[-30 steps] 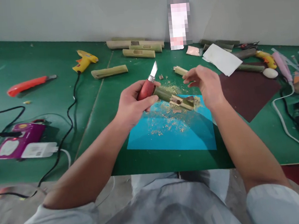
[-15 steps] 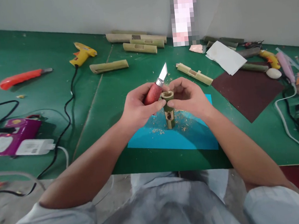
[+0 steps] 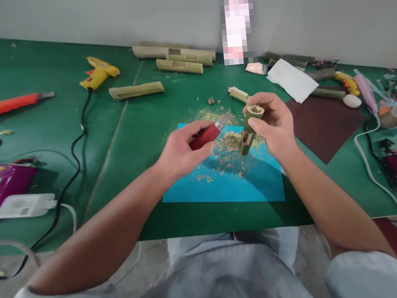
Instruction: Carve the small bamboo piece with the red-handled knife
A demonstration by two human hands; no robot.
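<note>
My left hand is closed round the red handle of a carving knife, whose short angled blade points up and to the right. In my right hand is a short green bamboo tube, gripped near its open upper end. The tube leans, its lower end toward the left, and a cut opening shows in its side. Knife and tube are apart. Below them lies a blue sheet strewn with pale bamboo shavings.
Several cut bamboo pieces lie along the wall. At left are a yellow glue gun, an orange utility knife and a purple power strip with cords. To the right lie dark brown sandpaper and white paper.
My right hand has carried the bamboo tube right and tilted it. My left hand has let go of the tube, moved slightly left and lowered the knife's blade.
</note>
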